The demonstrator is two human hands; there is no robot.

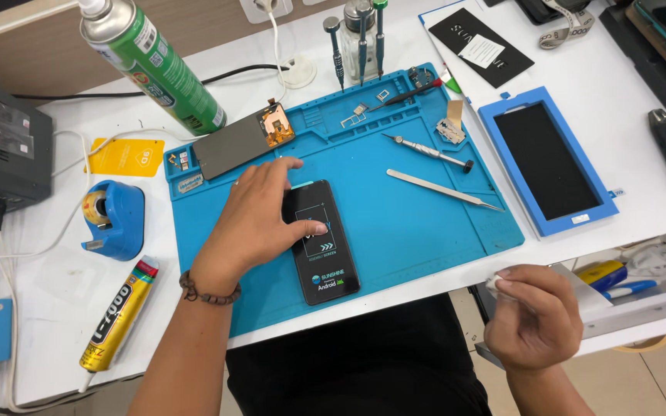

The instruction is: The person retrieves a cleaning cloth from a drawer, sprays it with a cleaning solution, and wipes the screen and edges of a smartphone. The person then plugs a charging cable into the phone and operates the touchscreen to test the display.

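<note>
on the mat point(402, 216): one phone point(321, 243), perhaps two tools point(441, 189)

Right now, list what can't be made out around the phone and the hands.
- Head view: the phone's upper left part, covered by the left hand.
- Head view: the small white thing pinched in the right hand, mostly hidden by fingers.
- Head view: the spray can's top, cut by the frame edge.

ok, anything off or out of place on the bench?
Mostly orderly. The green spray can lies tipped on its side at the blue mat's far-left corner, beside a bare display panel. Left hand rests on the black phone; right hand holds white scrap off the table edge.
</note>
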